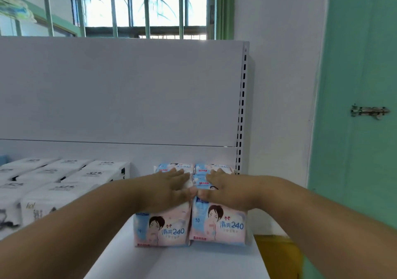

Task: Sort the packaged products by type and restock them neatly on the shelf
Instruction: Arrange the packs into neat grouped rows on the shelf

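**Soft packs may slip out of line**

The left hand and right hand lie flat, fingers straight, on the pink packs at the shelf's right end. Uneven pressing could push the near packs toward the edge or tilt a row.
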Motion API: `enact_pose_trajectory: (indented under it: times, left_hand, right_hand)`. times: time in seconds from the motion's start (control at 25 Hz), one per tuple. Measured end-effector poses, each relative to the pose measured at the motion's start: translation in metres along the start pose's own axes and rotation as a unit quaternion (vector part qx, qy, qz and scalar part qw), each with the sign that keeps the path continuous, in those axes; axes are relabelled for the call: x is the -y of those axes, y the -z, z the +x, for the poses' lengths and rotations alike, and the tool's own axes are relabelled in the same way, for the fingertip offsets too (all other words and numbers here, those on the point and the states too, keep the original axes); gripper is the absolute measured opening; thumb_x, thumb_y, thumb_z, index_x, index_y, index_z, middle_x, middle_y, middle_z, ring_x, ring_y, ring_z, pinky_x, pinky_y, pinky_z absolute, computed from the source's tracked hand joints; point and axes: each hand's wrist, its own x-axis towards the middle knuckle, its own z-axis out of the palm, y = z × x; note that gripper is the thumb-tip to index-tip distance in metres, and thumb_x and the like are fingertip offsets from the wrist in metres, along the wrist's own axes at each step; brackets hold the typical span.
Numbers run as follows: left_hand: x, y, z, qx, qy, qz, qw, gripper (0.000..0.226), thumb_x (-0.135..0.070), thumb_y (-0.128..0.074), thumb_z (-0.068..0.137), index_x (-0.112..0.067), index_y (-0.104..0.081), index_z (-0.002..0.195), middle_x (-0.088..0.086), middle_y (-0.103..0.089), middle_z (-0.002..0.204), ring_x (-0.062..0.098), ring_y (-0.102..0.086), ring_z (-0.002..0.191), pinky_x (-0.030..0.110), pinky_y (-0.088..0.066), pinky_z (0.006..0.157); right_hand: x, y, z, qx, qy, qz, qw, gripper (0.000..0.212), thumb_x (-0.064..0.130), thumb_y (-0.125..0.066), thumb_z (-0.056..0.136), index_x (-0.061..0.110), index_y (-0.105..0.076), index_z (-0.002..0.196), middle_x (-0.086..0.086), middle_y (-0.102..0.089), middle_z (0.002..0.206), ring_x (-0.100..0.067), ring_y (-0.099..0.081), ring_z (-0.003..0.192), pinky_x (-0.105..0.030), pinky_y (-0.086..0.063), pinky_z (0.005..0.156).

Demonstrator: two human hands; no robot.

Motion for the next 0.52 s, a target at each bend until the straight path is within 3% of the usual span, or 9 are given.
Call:
enact_pose_trajectory:
  times: [0.08,0.16,0.32,0.44,0.52]
  left_hand:
    - [0.001,-0.009,-0.001,-0.013,-0.018,0.019,1.000,0.092,-0.078,-0.008,0.078,-0.030,0.001,0.155,-0.007,0.002,0.164,0.010,0.006,0.149,0.031,0.000,0.119]
    - [0.005,-0.010,0.003,-0.016,-0.013,0.020,1.000,0.094,-0.078,-0.005,0.075,-0.030,0.001,0.155,-0.007,0.001,0.164,0.010,0.004,0.149,0.032,-0.001,0.120]
    - [0.006,-0.013,0.008,-0.022,-0.014,0.027,0.999,0.084,-0.074,-0.011,0.085,-0.029,-0.001,0.156,-0.006,-0.001,0.164,0.011,0.002,0.150,0.035,-0.004,0.122]
    - [0.010,-0.015,0.009,-0.007,-0.031,0.038,0.999,0.097,-0.079,-0.006,0.075,-0.025,-0.002,0.156,-0.003,-0.003,0.164,0.013,0.001,0.150,0.038,-0.006,0.123]
    - [0.011,-0.008,0.009,0.007,-0.038,0.040,0.998,0.099,-0.081,-0.009,0.075,-0.024,-0.001,0.156,-0.001,-0.001,0.164,0.016,0.000,0.151,0.041,-0.008,0.122]
  right_hand:
    - [0.000,-0.010,0.001,-0.017,0.024,-0.031,0.999,0.089,0.077,-0.029,0.087,0.026,-0.006,0.157,0.001,-0.005,0.165,-0.021,-0.012,0.150,-0.044,-0.020,0.120]
    - [0.000,-0.014,-0.002,-0.041,0.044,-0.059,0.996,0.092,0.079,-0.027,0.085,0.026,-0.004,0.157,0.001,-0.001,0.165,-0.019,-0.002,0.151,-0.044,-0.012,0.122]
    - [0.005,-0.018,-0.007,-0.052,0.056,-0.110,0.991,0.099,0.083,-0.025,0.082,0.024,0.001,0.157,0.002,0.003,0.165,-0.015,0.002,0.151,-0.041,-0.008,0.123]
    - [0.013,-0.014,-0.010,-0.033,0.036,-0.099,0.994,0.100,0.082,-0.031,0.081,0.027,0.004,0.156,0.006,0.006,0.164,-0.012,0.003,0.151,-0.035,-0.007,0.122]
    - [0.013,-0.008,-0.010,-0.019,0.007,-0.041,0.999,0.101,0.082,-0.041,0.078,0.032,0.000,0.156,0.010,0.002,0.164,-0.014,-0.009,0.150,-0.036,-0.019,0.121]
